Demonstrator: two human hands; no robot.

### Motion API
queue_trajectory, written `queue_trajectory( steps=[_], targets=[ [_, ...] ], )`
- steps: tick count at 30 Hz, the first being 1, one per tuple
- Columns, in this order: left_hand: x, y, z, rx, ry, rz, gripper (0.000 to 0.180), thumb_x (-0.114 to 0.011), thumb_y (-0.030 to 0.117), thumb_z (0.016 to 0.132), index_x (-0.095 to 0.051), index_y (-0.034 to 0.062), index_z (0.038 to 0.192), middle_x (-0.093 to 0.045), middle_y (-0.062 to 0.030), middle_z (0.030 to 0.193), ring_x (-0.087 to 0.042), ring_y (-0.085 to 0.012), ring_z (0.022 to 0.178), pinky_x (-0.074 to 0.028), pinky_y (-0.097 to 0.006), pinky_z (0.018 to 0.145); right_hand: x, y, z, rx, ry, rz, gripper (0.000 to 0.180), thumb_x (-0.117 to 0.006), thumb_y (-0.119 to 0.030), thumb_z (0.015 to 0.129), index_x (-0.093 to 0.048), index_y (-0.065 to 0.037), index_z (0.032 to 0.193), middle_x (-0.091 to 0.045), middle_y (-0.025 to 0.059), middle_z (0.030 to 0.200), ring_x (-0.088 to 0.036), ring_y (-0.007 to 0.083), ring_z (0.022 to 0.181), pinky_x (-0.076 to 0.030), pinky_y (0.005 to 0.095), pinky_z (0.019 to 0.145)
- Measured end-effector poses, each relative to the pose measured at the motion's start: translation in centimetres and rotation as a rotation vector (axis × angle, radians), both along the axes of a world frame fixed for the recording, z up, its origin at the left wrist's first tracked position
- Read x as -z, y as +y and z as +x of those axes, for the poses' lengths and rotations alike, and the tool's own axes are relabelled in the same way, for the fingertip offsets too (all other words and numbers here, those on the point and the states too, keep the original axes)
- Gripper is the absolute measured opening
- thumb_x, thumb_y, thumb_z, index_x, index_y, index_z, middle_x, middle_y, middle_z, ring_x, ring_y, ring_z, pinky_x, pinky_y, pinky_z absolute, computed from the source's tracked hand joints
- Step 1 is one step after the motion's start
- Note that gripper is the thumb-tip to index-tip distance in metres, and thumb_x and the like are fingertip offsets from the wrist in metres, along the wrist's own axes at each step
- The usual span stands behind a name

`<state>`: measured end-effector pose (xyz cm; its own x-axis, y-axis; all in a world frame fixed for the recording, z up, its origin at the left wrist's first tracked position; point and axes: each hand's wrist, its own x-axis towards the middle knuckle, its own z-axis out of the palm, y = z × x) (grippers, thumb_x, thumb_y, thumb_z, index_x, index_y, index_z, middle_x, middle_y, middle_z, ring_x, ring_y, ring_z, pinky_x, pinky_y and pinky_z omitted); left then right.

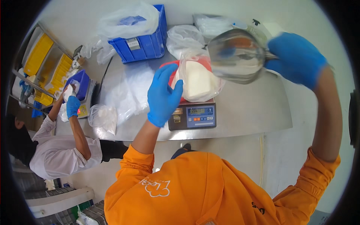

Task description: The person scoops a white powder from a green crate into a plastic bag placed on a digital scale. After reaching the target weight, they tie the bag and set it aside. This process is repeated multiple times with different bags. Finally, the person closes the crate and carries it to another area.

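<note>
A clear plastic bag of white powder [198, 80] rests on a red tray [173, 78] on top of a digital scale [193, 117]. My left hand [164, 95], in a blue glove, is beside the bag's left edge with thumb and fingers apart, and whether the thumb touches the plastic is unclear. Gripped by its handle in my blue-gloved right hand [298, 58], a shiny metal scoop [236, 56] is raised over the bag's right side. Motion blurs the scoop, and its inside cannot be made out.
Behind stands a blue crate [138, 48] lined with plastic, beside crumpled clear bags [185, 39]. Flat plastic bags [125, 90] and a small filled bag [103, 117] lie on the metal table [255, 108]. At left, a co-worker [63, 148] handles white material over a blue bin [79, 80].
</note>
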<state>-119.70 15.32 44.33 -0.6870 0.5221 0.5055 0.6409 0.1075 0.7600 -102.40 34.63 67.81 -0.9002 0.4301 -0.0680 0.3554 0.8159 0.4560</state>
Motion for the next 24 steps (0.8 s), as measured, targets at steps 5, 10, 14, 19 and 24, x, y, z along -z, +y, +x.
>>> queue_trajectory(
  steps=[5, 10, 14, 19, 24],
  targets=[
    [4.7, 0.1, 6.6, 0.727, 0.120, 0.102, 0.036, -0.066, 0.000, 0.081, -0.061, 0.0043, 0.116, -0.062, -0.0118, 0.107, -0.063, -0.0229, 0.077, -0.051, -0.030, 0.065, 5.5, 4.0, 11.4, 0.009, 0.465, -0.406, 0.038, -0.068, -0.019, 0.086, -0.061, 0.005, 0.114, -0.067, 0.0194, 0.102, -0.063, 0.0244, 0.095, -0.049, 0.0351, 0.085],
    [10.8, 3.2, 13.0, 1.147, 0.221, -0.901, 0.047, -0.061, 0.033, 0.088, -0.058, 0.0092, 0.128, -0.063, -0.0131, 0.118, -0.063, -0.0305, 0.107, -0.051, -0.039, 0.089, 25.1, 0.9, 26.8, 0.484, 1.089, -1.106, 0.043, -0.079, -0.018, 0.074, -0.063, 0.001, 0.110, -0.065, 0.0012, 0.098, -0.056, 0.0077, 0.089, -0.048, 0.0269, 0.076],
    [18.7, 7.3, 19.2, 1.360, 0.072, -1.057, 0.051, -0.061, 0.038, 0.088, -0.057, 0.0083, 0.130, -0.062, -0.0130, 0.124, -0.061, -0.0310, 0.111, -0.048, -0.040, 0.096, 43.6, -13.2, 37.0, 1.005, 1.560, -1.342, 0.045, -0.080, -0.020, 0.067, -0.061, -0.002, 0.104, -0.055, 0.0024, 0.076, -0.050, 0.0096, 0.057, -0.042, 0.0269, 0.049],
    [41.5, 8.7, 20.0, 1.155, -0.481, -1.380, 0.036, -0.057, 0.029, 0.093, -0.061, 0.0033, 0.119, -0.065, -0.0111, 0.106, -0.062, -0.0214, 0.093, -0.052, -0.035, 0.082, 60.7, -33.5, 47.6, 1.946, 0.972, -0.712, 0.047, -0.080, -0.034, 0.072, -0.063, 0.002, 0.098, -0.062, 0.0132, 0.073, -0.062, 0.0191, 0.070, -0.049, 0.0348, 0.057],
    [48.6, 6.7, 18.6, 1.036, -0.017, -1.958, 0.026, -0.056, 0.026, 0.094, -0.062, 0.0050, 0.108, -0.064, -0.0094, 0.095, -0.061, -0.0190, 0.081, -0.050, -0.034, 0.070, 63.5, -51.9, 55.9, 2.221, 1.413, -0.291, 0.049, -0.077, -0.036, 0.076, -0.065, 0.004, 0.101, -0.067, 0.0168, 0.080, -0.065, 0.0273, 0.073, -0.051, 0.0395, 0.067]
  ],
)
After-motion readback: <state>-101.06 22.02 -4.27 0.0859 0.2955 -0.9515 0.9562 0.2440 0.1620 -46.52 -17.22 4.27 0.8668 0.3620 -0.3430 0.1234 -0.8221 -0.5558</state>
